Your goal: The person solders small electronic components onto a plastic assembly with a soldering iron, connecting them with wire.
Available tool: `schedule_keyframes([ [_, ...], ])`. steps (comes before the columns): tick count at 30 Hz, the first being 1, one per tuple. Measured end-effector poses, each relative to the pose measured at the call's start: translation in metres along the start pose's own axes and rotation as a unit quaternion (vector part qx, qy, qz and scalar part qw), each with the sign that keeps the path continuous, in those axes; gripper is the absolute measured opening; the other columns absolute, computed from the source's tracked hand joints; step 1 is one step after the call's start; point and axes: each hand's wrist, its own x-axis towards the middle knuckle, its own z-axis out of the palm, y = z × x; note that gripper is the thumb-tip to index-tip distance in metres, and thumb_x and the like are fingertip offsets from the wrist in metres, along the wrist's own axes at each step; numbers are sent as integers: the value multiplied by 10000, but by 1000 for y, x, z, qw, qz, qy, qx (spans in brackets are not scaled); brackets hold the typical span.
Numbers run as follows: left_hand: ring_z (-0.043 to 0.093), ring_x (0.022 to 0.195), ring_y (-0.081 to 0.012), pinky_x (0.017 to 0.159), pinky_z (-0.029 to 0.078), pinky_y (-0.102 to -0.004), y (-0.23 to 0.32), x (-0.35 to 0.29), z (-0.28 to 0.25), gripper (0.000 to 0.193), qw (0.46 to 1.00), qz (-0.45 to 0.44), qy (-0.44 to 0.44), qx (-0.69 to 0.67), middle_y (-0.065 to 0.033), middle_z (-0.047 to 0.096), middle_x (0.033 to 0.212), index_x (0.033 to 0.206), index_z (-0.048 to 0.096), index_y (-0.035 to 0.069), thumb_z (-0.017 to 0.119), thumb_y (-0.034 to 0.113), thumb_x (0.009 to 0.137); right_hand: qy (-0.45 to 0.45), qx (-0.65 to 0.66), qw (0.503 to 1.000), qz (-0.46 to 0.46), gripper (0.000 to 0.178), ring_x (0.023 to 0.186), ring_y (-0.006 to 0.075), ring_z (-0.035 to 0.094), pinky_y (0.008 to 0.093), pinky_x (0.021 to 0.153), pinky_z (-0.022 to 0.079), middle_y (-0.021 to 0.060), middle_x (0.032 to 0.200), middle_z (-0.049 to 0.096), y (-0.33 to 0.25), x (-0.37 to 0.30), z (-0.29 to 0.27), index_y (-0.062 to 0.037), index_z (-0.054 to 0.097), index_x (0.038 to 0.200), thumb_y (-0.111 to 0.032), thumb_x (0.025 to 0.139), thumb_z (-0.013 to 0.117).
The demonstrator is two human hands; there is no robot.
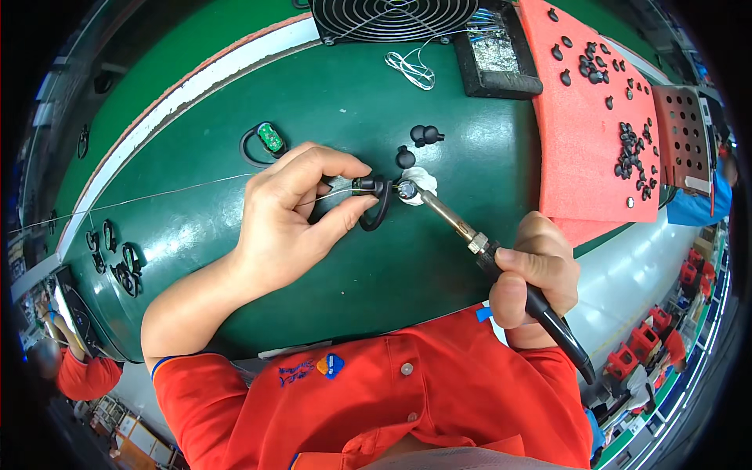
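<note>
My left hand (294,207) is closed, thumb and forefinger pinching a black ear-hook earphone part (380,205) and a thin solder wire (333,193). The wire trails off to the left. My right hand (539,274) grips the black handle of a soldering iron (533,301). Its metal tip touches or nearly touches a small round part (407,189) beside the ear hook. That part rests against a lump of white putty-like material (425,179). Whether the solder meets the tip is too small to tell.
Small round black parts (405,157) lie just beyond the putty. Another ear hook with a green circuit board (271,138) lies farther left, and several ear hooks (125,270) at far left. A fan (395,17), black tray (501,83) and pink foam sheet (576,157) stand beyond.
</note>
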Motion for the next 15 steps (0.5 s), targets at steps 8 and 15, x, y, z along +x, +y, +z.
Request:
schedule_keyframes([
  [8, 454, 585, -57, 529, 383, -205, 0, 2, 1, 224, 1000, 12, 2, -9, -5, 598, 841, 897, 628, 53, 727, 15, 700, -27, 1, 1000, -3, 100, 386, 138, 372, 272, 389, 267, 7, 500, 446, 2, 3, -1, -5, 606, 744, -83, 721, 666],
  [15, 498, 642, -83, 540, 392, -213, 0, 2, 1, 222, 1000, 18, 2, -17, -16, 602, 850, 897, 628, 48, 723, 4, 701, -20, 0, 1000, -8, 97, 385, 137, 371, 266, 386, 270, 10, 507, 452, 3, 2, 3, -1, 607, 742, -77, 717, 663],
])
